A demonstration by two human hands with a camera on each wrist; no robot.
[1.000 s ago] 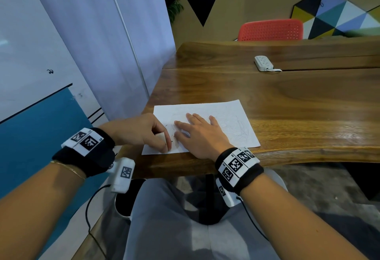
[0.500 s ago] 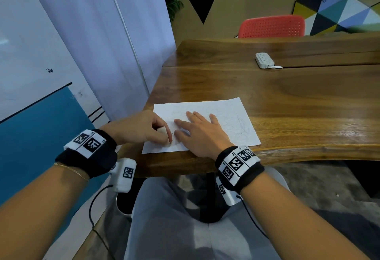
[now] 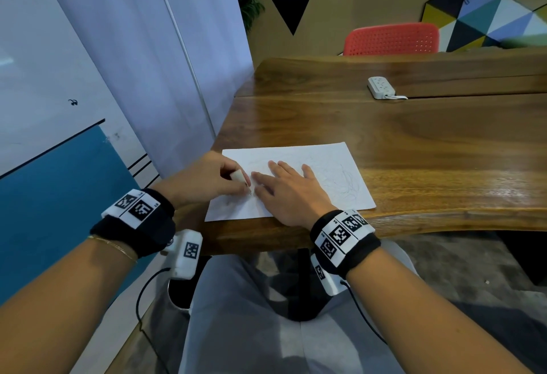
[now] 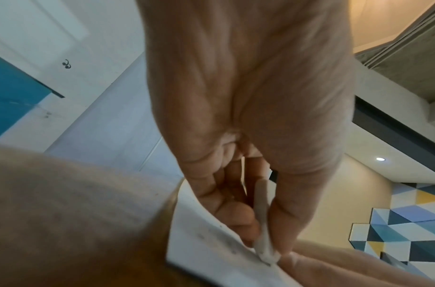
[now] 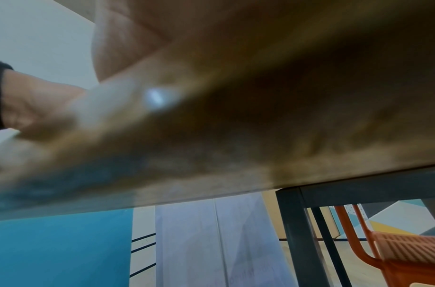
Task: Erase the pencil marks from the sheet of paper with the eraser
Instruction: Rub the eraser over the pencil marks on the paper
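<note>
The wooden bench (image 3: 429,151) carries a paper (image 3: 334,163) at lower centre of the frame and a white power strip (image 3: 381,87) at upper right.

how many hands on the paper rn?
2. Left hand at the sheet of paper's left edge, pinching the eraser; right hand flat on its middle.

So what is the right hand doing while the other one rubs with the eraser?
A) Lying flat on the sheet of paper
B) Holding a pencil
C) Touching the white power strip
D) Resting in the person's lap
A: the right hand lies flat with fingers straight on the sheet of paper, beside the left hand that pinches the eraser.
</note>
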